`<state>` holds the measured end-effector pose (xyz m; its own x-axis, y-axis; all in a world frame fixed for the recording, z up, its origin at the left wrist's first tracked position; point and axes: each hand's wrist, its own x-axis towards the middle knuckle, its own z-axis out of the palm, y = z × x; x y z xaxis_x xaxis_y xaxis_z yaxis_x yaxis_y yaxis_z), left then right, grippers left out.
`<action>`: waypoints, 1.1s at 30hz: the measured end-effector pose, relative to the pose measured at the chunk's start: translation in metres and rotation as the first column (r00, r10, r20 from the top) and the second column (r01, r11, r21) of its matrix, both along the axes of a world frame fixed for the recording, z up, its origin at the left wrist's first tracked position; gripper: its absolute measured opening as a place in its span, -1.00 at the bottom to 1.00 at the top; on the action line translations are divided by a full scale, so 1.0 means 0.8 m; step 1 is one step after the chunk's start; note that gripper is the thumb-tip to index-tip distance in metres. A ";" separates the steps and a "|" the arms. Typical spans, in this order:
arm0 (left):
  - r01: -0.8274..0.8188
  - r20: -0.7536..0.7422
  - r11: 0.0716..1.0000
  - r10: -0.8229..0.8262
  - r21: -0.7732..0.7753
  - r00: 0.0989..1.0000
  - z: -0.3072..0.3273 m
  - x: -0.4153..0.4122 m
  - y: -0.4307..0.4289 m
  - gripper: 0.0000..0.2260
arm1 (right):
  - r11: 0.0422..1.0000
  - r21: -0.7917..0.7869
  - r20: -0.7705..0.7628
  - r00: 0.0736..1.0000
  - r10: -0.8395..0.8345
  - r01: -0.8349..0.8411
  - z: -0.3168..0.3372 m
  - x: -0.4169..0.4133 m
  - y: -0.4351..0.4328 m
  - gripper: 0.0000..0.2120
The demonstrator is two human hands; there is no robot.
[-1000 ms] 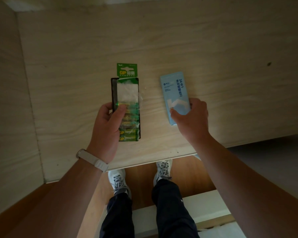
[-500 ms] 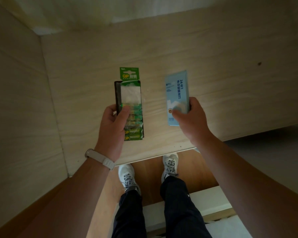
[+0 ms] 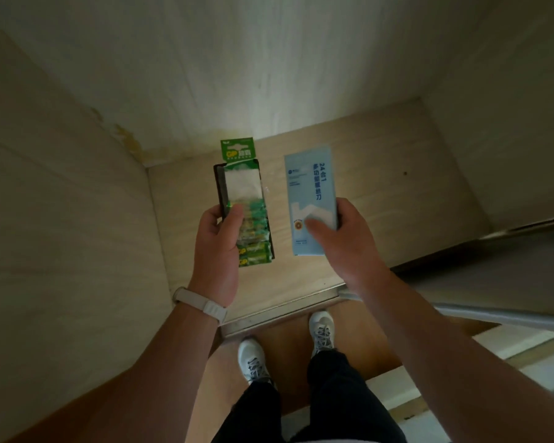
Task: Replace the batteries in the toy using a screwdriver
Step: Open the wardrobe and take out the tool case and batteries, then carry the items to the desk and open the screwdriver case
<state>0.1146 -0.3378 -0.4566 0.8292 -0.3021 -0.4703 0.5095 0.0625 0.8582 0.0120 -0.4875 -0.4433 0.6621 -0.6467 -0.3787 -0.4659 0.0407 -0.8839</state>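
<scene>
The task looks to be at its gathering stage — supplies in hand, no toy in view anywhere. The left hand (image 3: 216, 241) is closed around the battery pack (image 3: 245, 206), thumb across its front, a dark flat item behind the pack that I cannot identify. The right hand (image 3: 339, 238) clasps the near end of the pale blue screwdriver box (image 3: 309, 193), thumb on its face. Both are held above the light wooden shelf (image 3: 381, 174), side by side and apart. Next, I judge, both need setting down somewhere workable and the box opening — with the toy fetched first.
</scene>
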 end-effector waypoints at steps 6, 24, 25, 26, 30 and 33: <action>-0.011 0.044 0.998 0.014 -0.059 0.999 0.090 -0.036 0.013 -0.67 | 0.998 0.048 0.141 0.989 -0.034 0.027 0.091 -0.038 0.018 -0.68; -0.435 0.164 0.899 0.436 -0.042 0.885 0.191 -0.186 0.043 -0.68 | 0.867 0.113 0.288 0.851 0.439 -0.485 0.183 -0.078 0.010 -0.65; -0.476 0.157 0.878 0.477 -0.047 0.864 0.194 -0.200 0.045 -0.70 | 0.847 0.115 0.293 0.833 0.470 -0.519 0.184 -0.081 0.012 -0.64; -0.517 0.145 0.854 0.519 -0.055 0.842 0.195 -0.214 0.047 -0.72 | 0.827 0.113 0.300 0.812 0.500 -0.551 0.186 -0.085 0.014 -0.65; -0.640 0.116 0.763 0.646 -0.093 0.754 0.204 -0.272 0.062 -0.79 | 0.722 0.087 0.316 0.707 0.633 -0.686 0.191 -0.105 0.031 -0.65; -0.720 0.101 0.687 0.726 -0.098 0.680 0.213 -0.311 0.082 -0.70 | 0.632 0.097 0.344 0.622 0.703 -0.768 0.196 -0.115 0.054 -0.66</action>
